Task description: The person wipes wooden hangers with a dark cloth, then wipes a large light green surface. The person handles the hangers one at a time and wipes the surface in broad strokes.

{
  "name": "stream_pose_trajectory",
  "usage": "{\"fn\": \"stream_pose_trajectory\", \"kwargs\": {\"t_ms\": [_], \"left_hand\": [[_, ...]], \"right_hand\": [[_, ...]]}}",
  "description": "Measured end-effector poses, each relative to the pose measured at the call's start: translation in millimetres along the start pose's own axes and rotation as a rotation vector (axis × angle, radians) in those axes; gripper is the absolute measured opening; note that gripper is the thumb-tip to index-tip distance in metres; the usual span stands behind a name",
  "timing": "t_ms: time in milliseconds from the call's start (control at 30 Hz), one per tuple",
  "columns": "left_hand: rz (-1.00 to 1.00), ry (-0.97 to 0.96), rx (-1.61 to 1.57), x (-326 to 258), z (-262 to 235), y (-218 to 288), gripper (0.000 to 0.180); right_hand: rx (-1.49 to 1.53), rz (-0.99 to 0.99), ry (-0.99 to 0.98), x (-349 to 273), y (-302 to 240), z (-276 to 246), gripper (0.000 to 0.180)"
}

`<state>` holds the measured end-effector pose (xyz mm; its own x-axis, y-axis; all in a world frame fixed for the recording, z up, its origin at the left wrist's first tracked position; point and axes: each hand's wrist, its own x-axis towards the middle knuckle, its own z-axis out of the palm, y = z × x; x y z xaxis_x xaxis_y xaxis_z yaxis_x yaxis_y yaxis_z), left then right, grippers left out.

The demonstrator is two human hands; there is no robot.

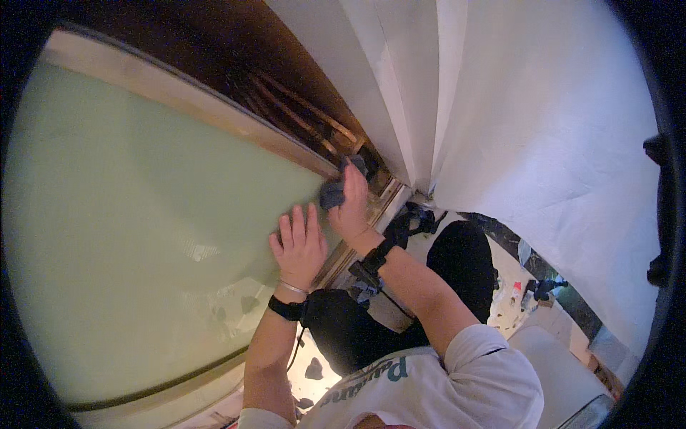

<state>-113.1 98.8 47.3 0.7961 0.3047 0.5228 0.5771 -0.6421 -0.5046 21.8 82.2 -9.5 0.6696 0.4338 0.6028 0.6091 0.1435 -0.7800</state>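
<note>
My left hand (301,247) lies flat with fingers spread on a pale green, glossy panel (164,186). To its right, my right hand (350,204) is closed on a bunched dark blue-grey cloth (331,194). The cloth shows on both sides of my fingers, and part of it is hidden under them. That hand presses at the panel's corner, where the light-coloured frame (214,107) ends. Dark straps with small devices sit around both my wrists.
Several copper-coloured pipes (307,118) run in a dark recess beyond the frame. White sheeting (543,107) hangs on the right. A metal rail (389,204) lies beside my right hand. My knees, in dark trousers (461,261), are close below. Small items (529,293) and dark scraps (313,368) lie on the floor.
</note>
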Motion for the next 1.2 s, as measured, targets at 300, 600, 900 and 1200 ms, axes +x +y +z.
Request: {"fn": "stream_pose_trajectory", "kwargs": {"t_ms": [300, 600, 900, 1200], "left_hand": [[0.091, -0.144, 0.048, 4.1, -7.4, -4.6, 0.056], [0.1, -0.225, -0.009, 9.0, -18.5, -6.0, 0.051], [0.157, -0.252, 0.047, 29.6, -35.8, -1.3, 0.052], [0.23, -0.432, -0.205, 26.8, -32.7, 0.2, 0.057]], "right_hand": [[0.154, 0.615, -0.071, -97.5, 85.1, 25.2, 0.07], [0.131, 0.256, -0.043, -19.2, -26.5, 5.8, 0.081], [0.135, 0.439, 0.108, -28.7, 4.0, 15.9, 0.062], [0.471, 1.109, 0.112, -93.3, 79.4, 44.5, 0.068]]}}
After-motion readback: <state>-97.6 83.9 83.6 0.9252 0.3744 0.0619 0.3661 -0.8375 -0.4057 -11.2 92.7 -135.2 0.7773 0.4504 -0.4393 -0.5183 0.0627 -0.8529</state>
